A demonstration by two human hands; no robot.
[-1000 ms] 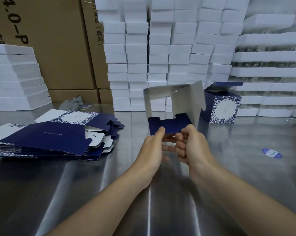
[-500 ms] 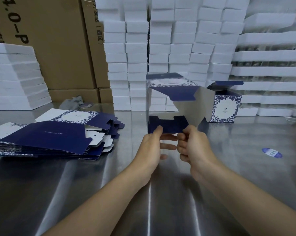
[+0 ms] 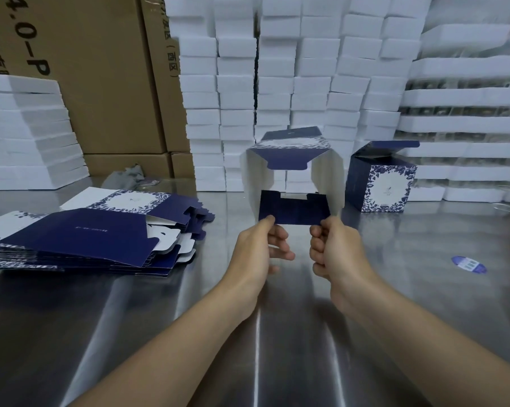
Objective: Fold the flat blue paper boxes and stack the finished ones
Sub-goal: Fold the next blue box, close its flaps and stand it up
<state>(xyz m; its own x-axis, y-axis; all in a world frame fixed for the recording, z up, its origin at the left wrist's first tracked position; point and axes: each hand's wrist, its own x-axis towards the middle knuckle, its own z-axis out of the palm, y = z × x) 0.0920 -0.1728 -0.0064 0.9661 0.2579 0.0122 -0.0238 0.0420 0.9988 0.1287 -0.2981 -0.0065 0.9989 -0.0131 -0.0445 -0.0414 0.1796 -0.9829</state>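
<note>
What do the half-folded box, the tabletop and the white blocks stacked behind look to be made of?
Half-folded box: thin printed card, matte navy outside, plain white inside, bending at creased flaps. Tabletop: probably brushed stainless steel, judging by its streaky grey reflections. White blocks: likely foam, from their grainy matte faces, though that is uncertain.

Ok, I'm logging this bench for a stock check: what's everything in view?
held box: one, blue outside, white inside, mid-air centre
flat boxes: one pile, blue-white, table left
folded box: one, blue-white, table right, lid open
foam blocks: many stacks, white, back and left
cartons: several, brown, back left
sticker: one, blue, table right
table: one, steel, underneath
left hand: one, pinches held box's near flap
right hand: one, pinches same flap
</note>
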